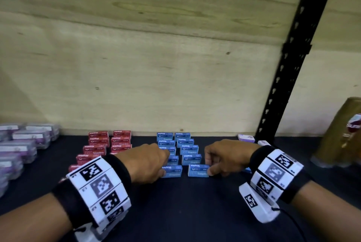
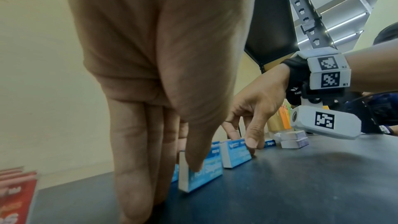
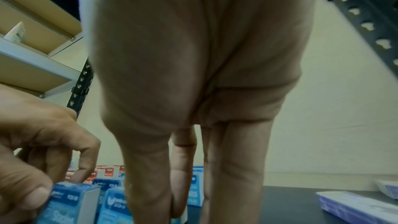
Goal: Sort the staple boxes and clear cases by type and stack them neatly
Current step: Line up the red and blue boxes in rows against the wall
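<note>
Blue staple boxes (image 1: 186, 149) stand in two rows running back to the wall. My left hand (image 1: 165, 163) pinches the front blue box of the left row (image 1: 172, 171), thumb on its front face (image 2: 202, 176) and fingers behind it. My right hand (image 1: 209, 163) pinches the front blue box of the right row (image 1: 198, 170), also seen in the left wrist view (image 2: 237, 154). Both boxes stand on the dark shelf (image 1: 185, 212). Red staple boxes (image 1: 109, 144) form rows to the left. Clear cases with purple contents (image 1: 29, 138) are stacked at the far left.
Small white and purple boxes (image 1: 246, 138) lie at the back right, and another blue box (image 1: 246, 170) peeks out by my right wrist. A gold-brown cylinder (image 1: 340, 134) stands at the far right. A black perforated upright (image 1: 289, 66) rises before the plywood back wall (image 1: 156, 56).
</note>
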Demonstrator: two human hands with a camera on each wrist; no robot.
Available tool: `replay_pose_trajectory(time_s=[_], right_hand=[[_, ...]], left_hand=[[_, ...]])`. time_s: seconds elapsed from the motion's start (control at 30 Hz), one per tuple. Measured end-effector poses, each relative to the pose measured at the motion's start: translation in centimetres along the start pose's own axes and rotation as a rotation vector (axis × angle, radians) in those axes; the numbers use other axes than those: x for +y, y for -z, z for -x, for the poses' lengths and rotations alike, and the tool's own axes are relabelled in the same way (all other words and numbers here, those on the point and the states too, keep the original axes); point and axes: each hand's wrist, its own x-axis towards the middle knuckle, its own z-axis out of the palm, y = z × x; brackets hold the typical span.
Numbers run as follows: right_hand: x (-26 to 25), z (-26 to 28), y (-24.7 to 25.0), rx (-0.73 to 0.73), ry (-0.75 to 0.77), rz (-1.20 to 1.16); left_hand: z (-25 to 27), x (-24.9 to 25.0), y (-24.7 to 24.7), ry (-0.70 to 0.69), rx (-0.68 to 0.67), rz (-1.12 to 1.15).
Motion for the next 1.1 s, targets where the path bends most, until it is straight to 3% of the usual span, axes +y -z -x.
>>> replay_pose_trajectory(time_s=[0.2,0.67,0.9,1.1], right_hand=[[0.1,-0.6,-0.2,-0.005,-0.021,-0.133],[0.4,-1.0,-0.5,-0.001,-0.023,-0.168],[2.4,1.0,0.7,-0.006,0.017,-0.277],[8.2,3.3,4.4,0.161,-0.065,-0.347]], left_hand=[[-0.2,0.0,-0.3,0.009,0.011,0.021],[0.2,0.4,-0.2,0.033,0.000,-0.010],[1.1,-0.1,0.1,0.059,-0.012,0.088],[1.2,0.2,2.6,0.094,0.155,-0.180]])
